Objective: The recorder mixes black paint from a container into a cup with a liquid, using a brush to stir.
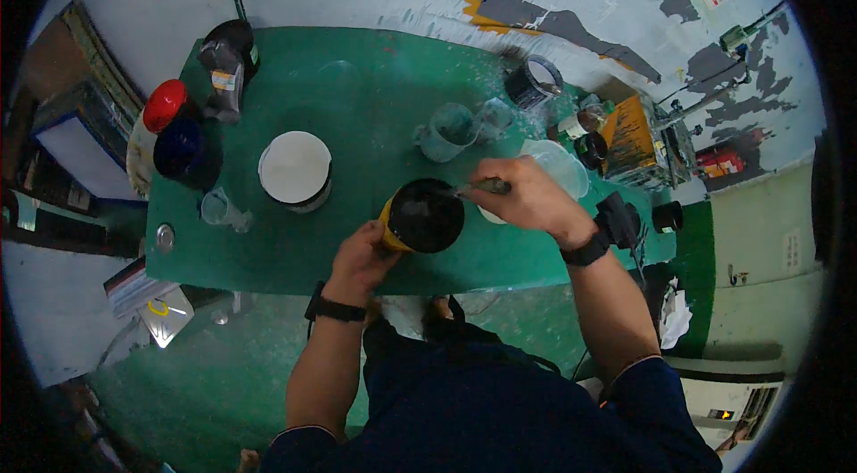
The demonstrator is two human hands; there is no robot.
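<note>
Near the front edge of the green table, my left hand (361,257) grips the side of a yellow can (390,221). The can's round top is dark and glossy black; whether that is a lid or its contents, I cannot tell. My right hand (528,196) is closed around a small tool with a worn handle (491,186). Its thin metal end meets the can's far right rim, and its exact kind is unclear. To the left of the can stands a tin with a white top (296,168).
Cloudy plastic cups (446,134) stand beyond the can. A translucent tub (562,168) sits partly behind my right hand. At the left are a red-topped can (167,107), a dark blue container (186,154) and a small clear cup (221,208). A dark tin (534,82) stands far right.
</note>
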